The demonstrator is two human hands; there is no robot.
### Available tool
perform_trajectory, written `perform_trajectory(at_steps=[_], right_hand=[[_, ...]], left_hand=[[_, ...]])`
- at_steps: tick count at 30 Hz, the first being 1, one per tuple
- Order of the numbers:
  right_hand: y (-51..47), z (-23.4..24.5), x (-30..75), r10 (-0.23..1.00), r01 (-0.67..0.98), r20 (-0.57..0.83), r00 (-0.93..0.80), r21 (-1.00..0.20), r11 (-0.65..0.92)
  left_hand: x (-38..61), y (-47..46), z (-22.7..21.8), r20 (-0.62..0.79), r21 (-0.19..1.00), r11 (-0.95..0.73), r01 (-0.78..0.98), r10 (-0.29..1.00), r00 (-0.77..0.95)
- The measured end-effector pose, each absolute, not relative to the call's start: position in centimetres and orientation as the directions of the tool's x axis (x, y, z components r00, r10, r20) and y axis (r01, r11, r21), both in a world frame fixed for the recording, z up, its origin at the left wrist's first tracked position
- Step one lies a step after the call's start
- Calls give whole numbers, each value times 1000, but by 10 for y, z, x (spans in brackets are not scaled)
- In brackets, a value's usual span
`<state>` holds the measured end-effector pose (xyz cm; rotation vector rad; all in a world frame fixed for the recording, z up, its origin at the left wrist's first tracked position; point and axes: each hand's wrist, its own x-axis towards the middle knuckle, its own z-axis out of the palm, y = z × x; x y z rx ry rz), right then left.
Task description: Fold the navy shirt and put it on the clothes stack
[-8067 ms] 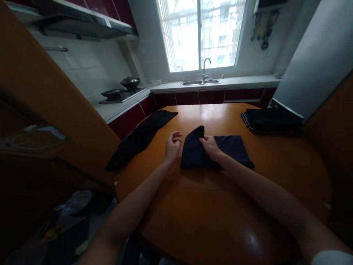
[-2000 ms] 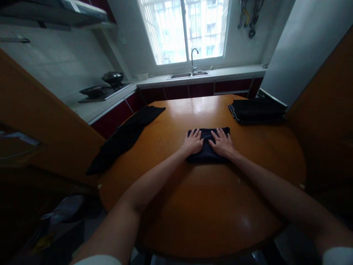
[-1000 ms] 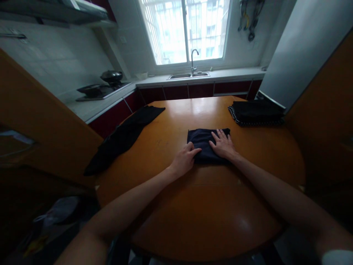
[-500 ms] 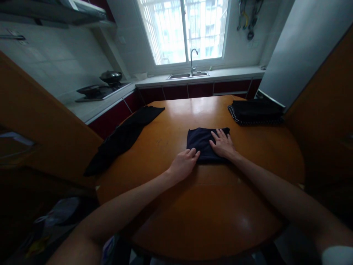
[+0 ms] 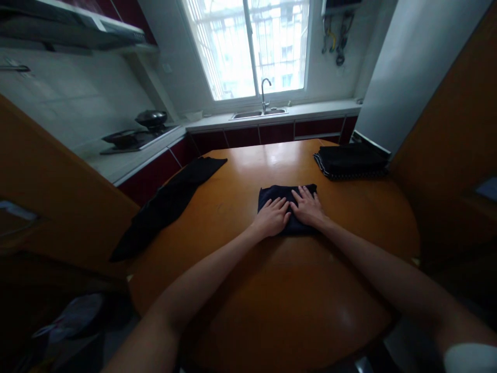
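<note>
A small folded dark navy cloth lies in the middle of the round wooden table. My left hand rests flat on its near left part, fingers stretched out. My right hand lies flat on its right part, fingers spread. The two hands are side by side and almost touch. Both press down on the cloth and hold nothing.
A long black garment hangs over the table's left edge. A folded black pile with a pale trim sits at the far right. Behind are a counter with a sink, a stove with pans and a window.
My left hand moved from the table beside the cloth's near left corner onto the cloth, next to my right hand. The view shifted slightly.
</note>
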<state>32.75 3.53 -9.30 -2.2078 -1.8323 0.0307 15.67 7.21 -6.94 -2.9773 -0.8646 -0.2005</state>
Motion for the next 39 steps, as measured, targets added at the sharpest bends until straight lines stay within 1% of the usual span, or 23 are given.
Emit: perform_trajectory(at_steps=[4, 7, 9, 11, 13, 16, 22, 24, 26, 28, 29, 30, 32, 34, 39], right_hand=[[36, -89, 333, 967, 956, 164, 196, -252, -151], [31, -82, 331, 939, 955, 259, 228, -249, -163], [27, -79, 325, 930, 964, 307, 200, -230, -131], [23, -79, 316, 953, 973, 269, 141, -213, -84], [23, -82, 310, 978, 977, 181, 101, -205, -63], [29, -87, 314, 983, 968, 103, 150, -217, -125], [51, -90, 355, 943, 911, 69, 326, -291, -294], [52, -87, 361, 922, 895, 79, 379, -284, -344], [49, -81, 358, 898, 896, 145, 415, -235, -376], [44, -76, 346, 895, 923, 236, 378, -166, -347], [41, -74, 338, 905, 940, 258, 337, -139, -311], [39, -74, 330, 922, 955, 253, 293, -125, -269], [35, -76, 317, 955, 970, 185, 230, -128, -208], [34, -81, 309, 970, 972, 129, 208, -135, -190], [36, -90, 310, 965, 972, 152, 214, -133, -195]], left_hand=[[152, 68, -73, 140, -34, -843, 537, 528, 838], [154, 68, -70, 136, -47, -837, 545, 535, 834], [155, 69, -69, 122, -49, -836, 547, 538, 834], [155, 70, -69, 108, -43, -839, 543, 537, 837], [154, 71, -70, 103, -31, -843, 537, 532, 840], [154, 72, -72, 114, -21, -845, 535, 529, 841], [156, 71, -71, 113, -1, -839, 544, 540, 834], [156, 72, -70, 109, 4, -838, 546, 544, 832], [157, 72, -70, 99, 5, -838, 546, 544, 833], [158, 73, -71, 83, 0, -838, 545, 544, 835], [159, 74, -71, 75, -4, -839, 543, 542, 837], [159, 74, -72, 70, -6, -840, 542, 541, 838], [160, 75, -72, 64, -5, -838, 545, 544, 837], [161, 77, -72, 51, 10, -826, 564, 564, 824], [165, 97, -68, -34, 74, -724, 686, 686, 727]])
